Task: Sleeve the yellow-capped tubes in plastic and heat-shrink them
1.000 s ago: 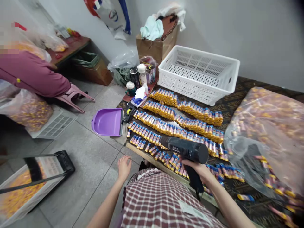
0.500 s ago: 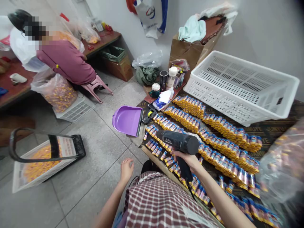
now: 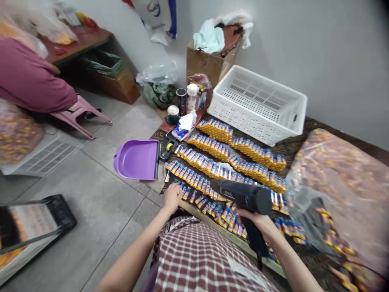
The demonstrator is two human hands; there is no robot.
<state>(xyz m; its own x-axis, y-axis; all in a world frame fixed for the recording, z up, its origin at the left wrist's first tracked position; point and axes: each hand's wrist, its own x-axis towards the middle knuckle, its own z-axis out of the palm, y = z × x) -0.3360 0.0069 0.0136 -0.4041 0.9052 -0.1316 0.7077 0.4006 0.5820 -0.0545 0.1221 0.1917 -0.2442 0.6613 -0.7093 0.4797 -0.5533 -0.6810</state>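
Heat gun (image 3: 244, 195) is wrapped by right hand (image 3: 254, 220); left of this grip is left hand (image 3: 173, 198) by tubes (image 3: 186, 192), hold unclear.

The handle of the black heat gun (image 3: 243, 194) hides most of the fingers of my right hand (image 3: 254, 219), its lettering blurs past reading, and I cannot tell whether my left hand (image 3: 172, 197) touches the small tubes (image 3: 186, 192) at the near left. The left edge cuts off the seated person (image 3: 33, 77) and the white crate (image 3: 32, 255); the large plastic bag (image 3: 343, 182) at the right is cropped, its contents smeared.
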